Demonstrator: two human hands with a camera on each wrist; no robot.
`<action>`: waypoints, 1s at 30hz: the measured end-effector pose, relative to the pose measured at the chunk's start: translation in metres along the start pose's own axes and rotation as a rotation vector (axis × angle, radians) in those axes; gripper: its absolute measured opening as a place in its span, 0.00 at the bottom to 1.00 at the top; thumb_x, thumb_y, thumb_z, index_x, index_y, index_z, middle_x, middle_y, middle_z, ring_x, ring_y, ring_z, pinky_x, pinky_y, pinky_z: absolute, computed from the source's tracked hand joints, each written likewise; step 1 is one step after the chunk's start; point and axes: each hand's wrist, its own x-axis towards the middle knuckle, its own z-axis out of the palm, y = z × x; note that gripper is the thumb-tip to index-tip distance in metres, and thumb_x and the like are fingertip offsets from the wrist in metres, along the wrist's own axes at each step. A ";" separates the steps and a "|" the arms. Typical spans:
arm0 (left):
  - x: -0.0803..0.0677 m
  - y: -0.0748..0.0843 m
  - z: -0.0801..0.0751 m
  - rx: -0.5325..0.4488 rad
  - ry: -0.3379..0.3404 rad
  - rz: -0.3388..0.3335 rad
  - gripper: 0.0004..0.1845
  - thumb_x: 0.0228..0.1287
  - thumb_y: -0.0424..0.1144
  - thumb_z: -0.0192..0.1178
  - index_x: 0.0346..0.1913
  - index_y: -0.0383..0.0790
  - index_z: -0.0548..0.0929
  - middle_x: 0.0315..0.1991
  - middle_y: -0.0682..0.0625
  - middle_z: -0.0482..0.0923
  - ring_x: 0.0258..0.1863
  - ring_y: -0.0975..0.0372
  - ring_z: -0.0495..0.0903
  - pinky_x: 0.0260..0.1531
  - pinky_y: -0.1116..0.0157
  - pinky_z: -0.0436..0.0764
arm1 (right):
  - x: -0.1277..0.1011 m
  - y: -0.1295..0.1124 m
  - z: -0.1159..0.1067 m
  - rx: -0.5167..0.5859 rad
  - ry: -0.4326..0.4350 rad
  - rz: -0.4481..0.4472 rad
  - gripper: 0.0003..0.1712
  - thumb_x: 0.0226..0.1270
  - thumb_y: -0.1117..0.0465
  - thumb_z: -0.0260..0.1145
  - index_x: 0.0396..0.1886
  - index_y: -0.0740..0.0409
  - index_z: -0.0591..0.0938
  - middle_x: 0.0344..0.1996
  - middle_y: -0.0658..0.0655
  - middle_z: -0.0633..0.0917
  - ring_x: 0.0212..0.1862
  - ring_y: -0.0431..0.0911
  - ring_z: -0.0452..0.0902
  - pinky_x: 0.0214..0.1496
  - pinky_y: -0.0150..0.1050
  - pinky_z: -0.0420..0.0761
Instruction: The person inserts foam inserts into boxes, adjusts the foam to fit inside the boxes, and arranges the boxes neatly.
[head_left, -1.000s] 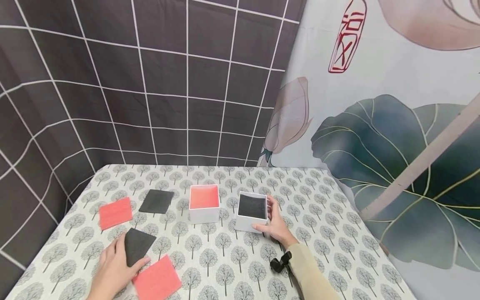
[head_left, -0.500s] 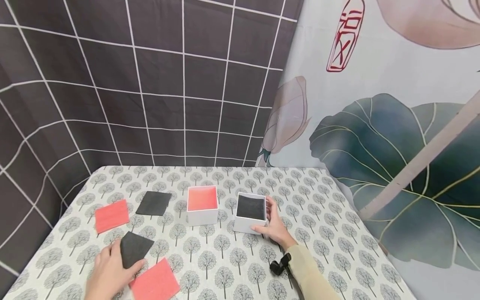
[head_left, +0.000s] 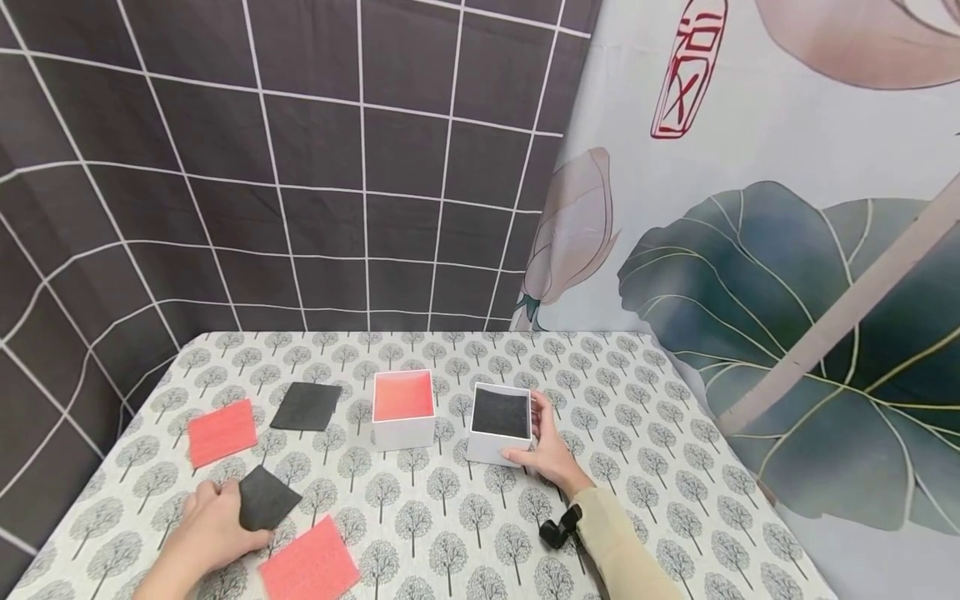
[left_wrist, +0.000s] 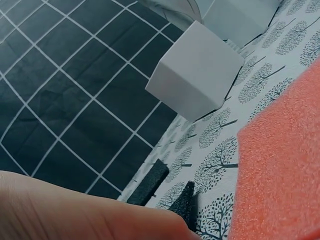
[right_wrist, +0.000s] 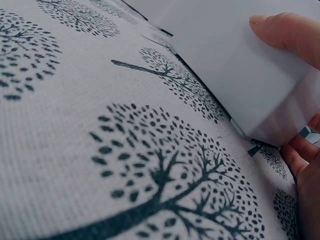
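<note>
In the head view my left hand holds a square black foam sheet by its left edge, thumb on the near side. The sheet is low over the table, and I cannot tell whether it touches the cloth. In the left wrist view my thumb lies in front of that black sheet. My right hand grips a white box lined or filled with black. Its thumb is on the front wall and its fingers wrap the right side.
Left of the held box stands a white box with a red inside. A red foam sheet lies near my left hand. Another red sheet and a black sheet lie farther back on the tree-patterned tablecloth.
My left hand has shifted a little to the left with the black foam sheet. The right hand stays on the box. The whole view has drifted slightly.
</note>
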 end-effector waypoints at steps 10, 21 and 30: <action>-0.003 -0.003 0.001 -0.042 0.101 0.049 0.54 0.34 0.49 0.74 0.56 0.12 0.57 0.44 0.22 0.56 0.44 0.33 0.59 0.38 0.39 0.70 | -0.001 -0.004 0.000 -0.007 0.010 0.028 0.59 0.41 0.73 0.74 0.70 0.60 0.47 0.54 0.66 0.65 0.49 0.52 0.68 0.53 0.47 0.72; -0.007 0.000 -0.001 -0.053 0.158 0.091 0.53 0.34 0.49 0.73 0.57 0.16 0.59 0.46 0.20 0.60 0.44 0.32 0.62 0.40 0.36 0.69 | -0.002 -0.003 0.001 0.027 0.005 0.046 0.59 0.42 0.74 0.73 0.70 0.60 0.46 0.58 0.67 0.65 0.53 0.53 0.69 0.55 0.44 0.73; -0.012 0.019 -0.005 -0.109 0.204 0.148 0.55 0.34 0.50 0.75 0.60 0.17 0.58 0.45 0.25 0.60 0.45 0.38 0.62 0.39 0.39 0.71 | -0.001 -0.002 0.002 0.052 -0.003 0.046 0.59 0.43 0.75 0.72 0.69 0.60 0.45 0.60 0.67 0.65 0.55 0.54 0.68 0.56 0.44 0.72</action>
